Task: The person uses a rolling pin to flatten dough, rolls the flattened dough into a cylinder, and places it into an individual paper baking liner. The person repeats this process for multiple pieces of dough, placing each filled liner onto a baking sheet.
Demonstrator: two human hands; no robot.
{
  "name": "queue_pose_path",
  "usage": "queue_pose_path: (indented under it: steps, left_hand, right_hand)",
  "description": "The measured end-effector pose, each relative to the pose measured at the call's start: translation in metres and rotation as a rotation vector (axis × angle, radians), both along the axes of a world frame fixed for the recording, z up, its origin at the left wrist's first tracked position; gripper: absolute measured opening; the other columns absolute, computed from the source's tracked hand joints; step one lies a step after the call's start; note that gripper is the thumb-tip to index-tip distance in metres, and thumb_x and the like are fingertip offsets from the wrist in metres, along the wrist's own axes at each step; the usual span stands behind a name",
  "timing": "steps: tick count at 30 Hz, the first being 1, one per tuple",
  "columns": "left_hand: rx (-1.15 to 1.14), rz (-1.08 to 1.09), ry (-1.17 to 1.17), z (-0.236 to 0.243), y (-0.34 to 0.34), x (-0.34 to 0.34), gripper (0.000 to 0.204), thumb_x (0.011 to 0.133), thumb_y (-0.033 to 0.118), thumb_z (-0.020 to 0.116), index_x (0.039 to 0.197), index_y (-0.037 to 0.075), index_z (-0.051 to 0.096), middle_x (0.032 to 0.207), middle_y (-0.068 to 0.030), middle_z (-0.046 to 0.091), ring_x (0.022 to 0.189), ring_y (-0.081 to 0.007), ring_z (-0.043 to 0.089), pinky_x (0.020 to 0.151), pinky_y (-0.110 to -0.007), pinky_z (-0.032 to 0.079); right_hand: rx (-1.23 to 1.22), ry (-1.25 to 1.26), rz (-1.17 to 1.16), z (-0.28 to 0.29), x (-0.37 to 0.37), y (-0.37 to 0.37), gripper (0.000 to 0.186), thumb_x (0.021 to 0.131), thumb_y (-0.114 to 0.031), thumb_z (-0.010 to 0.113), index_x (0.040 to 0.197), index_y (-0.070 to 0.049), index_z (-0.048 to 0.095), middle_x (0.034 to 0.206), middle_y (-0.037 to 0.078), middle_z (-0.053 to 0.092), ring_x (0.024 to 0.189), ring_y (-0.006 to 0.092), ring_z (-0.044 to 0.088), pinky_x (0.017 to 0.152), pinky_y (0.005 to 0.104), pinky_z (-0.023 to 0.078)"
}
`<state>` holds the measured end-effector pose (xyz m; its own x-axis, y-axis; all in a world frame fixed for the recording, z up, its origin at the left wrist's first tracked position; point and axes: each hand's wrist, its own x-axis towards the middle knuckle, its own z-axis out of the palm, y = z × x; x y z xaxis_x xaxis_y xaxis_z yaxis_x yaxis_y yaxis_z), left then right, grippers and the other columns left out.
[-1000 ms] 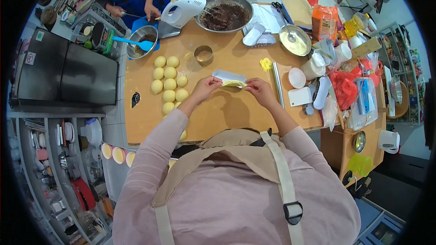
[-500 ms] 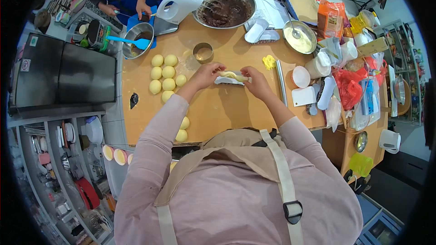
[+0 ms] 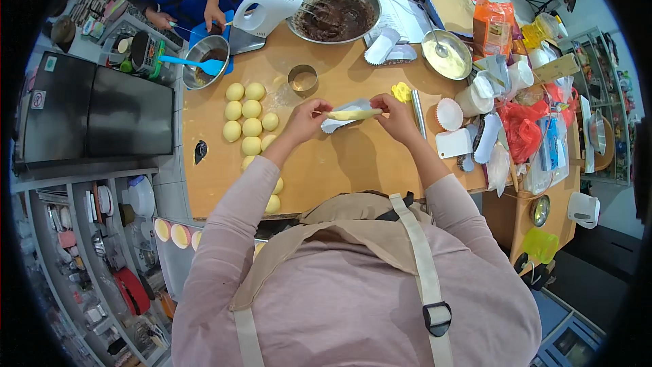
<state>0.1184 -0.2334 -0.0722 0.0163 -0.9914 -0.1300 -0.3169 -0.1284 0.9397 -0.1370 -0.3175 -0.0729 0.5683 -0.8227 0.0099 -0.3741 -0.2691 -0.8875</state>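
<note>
A pale rolled strip of dough (image 3: pixel 354 115) stretches between my two hands, over a white oblong paper baking case (image 3: pixel 331 125) on the table. My left hand (image 3: pixel 308 119) pinches its left end. My right hand (image 3: pixel 396 117) has its fingers closed on the right end, held a little higher. Several round dough balls (image 3: pixel 252 109) sit in rows left of my left hand, some partly hidden by my forearm. A metal ring cutter (image 3: pixel 303 79) stands just beyond my left hand. Yellow dough scraps (image 3: pixel 401 92) and a metal rolling tube (image 3: pixel 418 113) lie by my right hand.
A bowl of dark brown mixture (image 3: pixel 336 17) and a white hand mixer (image 3: pixel 269 10) are at the far side. A co-worker's hand (image 3: pixel 214 15) works near a metal bowl (image 3: pixel 206 61). Pan (image 3: pixel 446 55), paper cases and bags (image 3: pixel 524 132) crowd the right.
The dough strip has gone from wavy to straighter and now slants up to the right. My right hand has moved slightly right and away from me; more of the paper case shows.
</note>
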Motion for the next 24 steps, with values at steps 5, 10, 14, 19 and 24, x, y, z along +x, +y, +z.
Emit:
queue_pose_path:
  steps: [5,10,14,19,24]
  left_hand:
    - [0.01,0.088,-0.011,-0.011,0.008,-0.021,0.023,0.085,0.001,0.064,0.108,0.003,0.064,0.103,-0.007,0.068,0.095,-0.0149,0.065,0.082,-0.03,0.053]
    - [-0.028,0.158,-0.079,-0.023,0.015,-0.025,0.023,0.085,0.002,0.065,0.108,0.002,0.064,0.103,-0.0086,0.068,0.094,-0.018,0.066,0.081,-0.031,0.054]
    - [-0.082,0.162,-0.126,-0.026,0.012,-0.028,0.022,0.08,-0.002,0.062,0.102,0.0,0.063,0.098,-0.0136,0.065,0.09,-0.026,0.066,0.079,-0.036,0.054]
    - [-0.163,0.118,-0.274,-0.033,0.01,-0.032,0.02,0.078,-0.002,0.059,0.098,0.001,0.062,0.097,-0.0155,0.063,0.091,-0.0318,0.064,0.079,-0.04,0.052]
    - [-0.253,0.038,-0.528,-0.039,0.019,-0.028,0.017,0.077,0.0,0.061,0.094,0.004,0.064,0.093,-0.0135,0.064,0.089,-0.0338,0.062,0.077,-0.044,0.048]
  right_hand:
    - [0.032,0.044,0.131,0.013,0.016,-0.022,0.035,0.075,0.009,0.064,0.109,0.0,0.06,0.105,0.012,0.067,0.101,0.0242,0.066,0.09,0.034,0.053]
    - [0.029,0.059,0.232,0.007,0.036,-0.028,0.033,0.074,0.009,0.068,0.105,-0.001,0.061,0.1,0.009,0.067,0.095,0.0201,0.066,0.087,0.0321,0.053]
    - [0.006,0.095,0.229,-0.006,0.042,-0.032,0.028,0.075,0.007,0.061,0.102,0.0,0.063,0.097,0.014,0.069,0.095,0.0262,0.067,0.084,0.0353,0.053]
    - [-0.053,0.238,0.242,-0.028,0.04,-0.035,0.024,0.073,0.004,0.061,0.097,-0.001,0.065,0.094,0.015,0.068,0.089,0.0297,0.066,0.08,0.0378,0.051]
    - [-0.276,0.38,0.311,-0.037,0.036,-0.032,0.022,0.074,-0.002,0.062,0.096,-0.003,0.067,0.099,0.015,0.066,0.092,0.0318,0.063,0.081,0.0406,0.05]
